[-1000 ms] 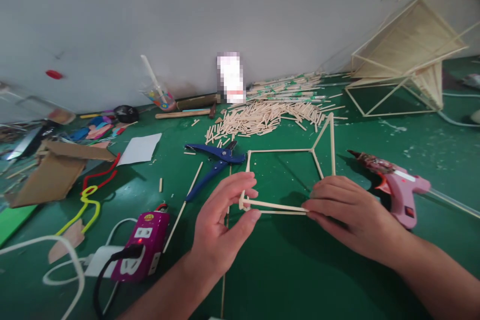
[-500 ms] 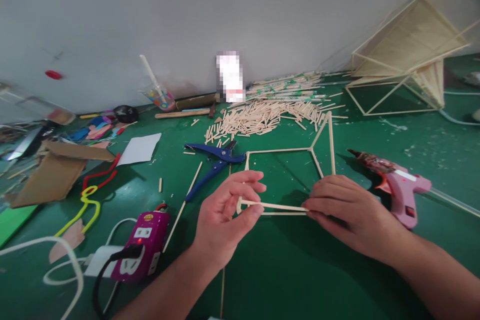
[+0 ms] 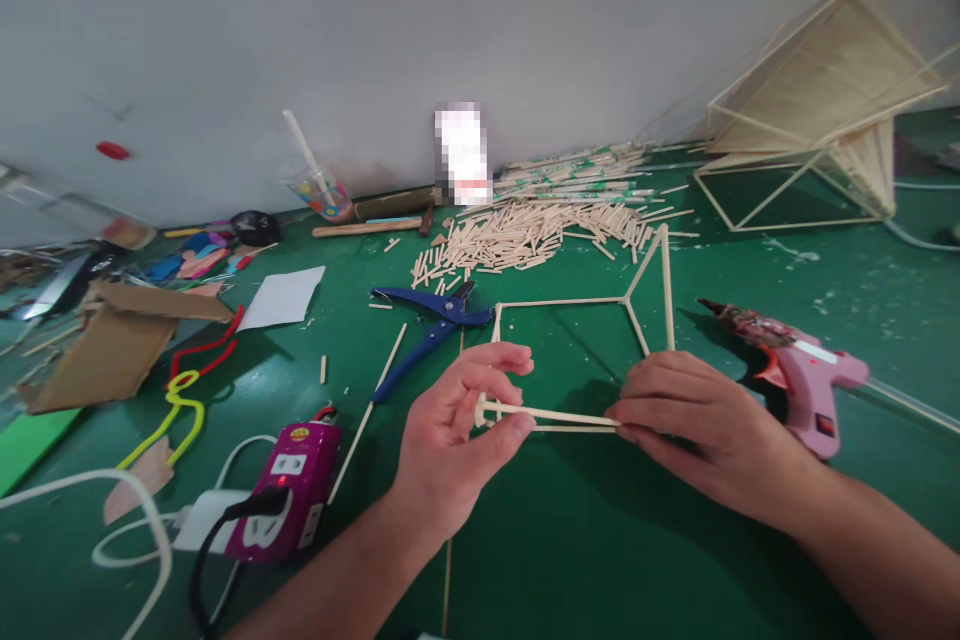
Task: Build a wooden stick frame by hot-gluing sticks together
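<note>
A frame of thin wooden sticks [image 3: 562, 301] stands on the green table in front of me, with an upright triangle at its right side. My left hand [image 3: 454, 435] is closed around the near left corner, thumb and fingers about the stick ends. My right hand [image 3: 686, 410] pinches the near right corner, and its fingers hide the joint there. Between both hands runs a wooden stick [image 3: 574, 416], just above a second stick of the frame. Blue cutting pliers [image 3: 420, 355] lie left of the frame. A pink hot glue gun [image 3: 810, 380] rests beyond my right hand.
Short cut sticks [image 3: 517, 238] lie in a pile at the back. A larger stick frame with pale panels [image 3: 817, 90] stands at the back right. A purple power strip [image 3: 289, 490] with cords, cardboard [image 3: 112, 350] and white paper [image 3: 283, 298] lie on the left.
The view has shifted slightly, so everything appears a little further right. Both hands keep nearly the same hold on the stick frame, with the left fingers moved very slightly.
</note>
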Motion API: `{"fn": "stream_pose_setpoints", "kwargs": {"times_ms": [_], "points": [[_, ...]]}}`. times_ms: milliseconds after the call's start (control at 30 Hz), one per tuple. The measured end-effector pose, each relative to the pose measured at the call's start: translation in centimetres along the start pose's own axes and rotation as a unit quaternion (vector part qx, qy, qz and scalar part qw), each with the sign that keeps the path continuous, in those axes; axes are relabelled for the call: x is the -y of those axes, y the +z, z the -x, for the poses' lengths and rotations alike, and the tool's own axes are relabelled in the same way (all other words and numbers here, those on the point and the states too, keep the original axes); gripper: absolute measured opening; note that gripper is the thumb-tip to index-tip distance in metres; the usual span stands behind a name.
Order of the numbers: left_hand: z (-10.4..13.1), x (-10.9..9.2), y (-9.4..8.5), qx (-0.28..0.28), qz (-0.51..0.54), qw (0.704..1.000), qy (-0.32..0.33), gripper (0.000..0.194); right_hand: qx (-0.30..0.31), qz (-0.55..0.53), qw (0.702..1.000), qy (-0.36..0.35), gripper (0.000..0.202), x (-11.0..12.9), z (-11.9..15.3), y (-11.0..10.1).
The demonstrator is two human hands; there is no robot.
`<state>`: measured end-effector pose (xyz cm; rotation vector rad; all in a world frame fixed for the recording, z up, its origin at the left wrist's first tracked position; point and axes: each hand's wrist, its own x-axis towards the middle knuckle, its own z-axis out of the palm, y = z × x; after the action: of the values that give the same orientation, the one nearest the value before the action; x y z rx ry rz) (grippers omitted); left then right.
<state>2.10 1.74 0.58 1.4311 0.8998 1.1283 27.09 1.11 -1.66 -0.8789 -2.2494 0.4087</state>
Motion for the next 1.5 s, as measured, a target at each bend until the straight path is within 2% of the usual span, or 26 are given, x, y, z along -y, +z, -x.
{"fn": "stream_pose_setpoints", "kwargs": {"times_ms": [667, 833, 933, 1033, 1133, 1233, 1367, 1500], "points": [[-0.3, 0.2, -0.3, 0.012, 0.032, 0.999, -0.016, 0.013, 0.012, -0.023, 0.999, 0.037, 0.016, 0.0, -0.2, 0.2], [-0.3, 0.2, -0.3, 0.006, 0.034, 0.999, -0.019, 0.013, 0.003, -0.031, 0.998, 0.062, 0.025, 0.2, 0.2, -0.3], [-0.3, 0.3, -0.2, 0.002, 0.035, 0.999, -0.019, 0.013, -0.030, -0.030, 0.994, 0.105, 0.022, 0.5, 0.5, -1.0], [-0.3, 0.3, -0.3, 0.003, 0.035, 0.999, -0.020, 0.013, -0.077, 0.008, 0.978, 0.194, 0.017, 0.4, 0.6, -1.6], [-0.3, 0.3, -0.3, 0.001, 0.032, 0.999, -0.020, 0.013, -0.092, 0.045, 0.958, 0.266, 0.016, 0.0, 0.6, -1.9], [-0.3, 0.3, -0.3, -0.001, 0.029, 0.999, -0.019, 0.012, -0.073, 0.044, 0.958, 0.275, 0.020, -0.5, 0.7, -2.0], [-0.3, 0.4, -0.4, -0.001, 0.027, 0.999, -0.019, 0.012, -0.010, 0.034, 0.965, 0.261, 0.023, -0.9, 1.2, -2.5], [-0.3, 0.4, -0.4, 0.000, 0.025, 0.999, -0.020, 0.012, 0.069, 0.017, 0.942, 0.328, 0.023, -0.8, 1.5, -2.9]]}}
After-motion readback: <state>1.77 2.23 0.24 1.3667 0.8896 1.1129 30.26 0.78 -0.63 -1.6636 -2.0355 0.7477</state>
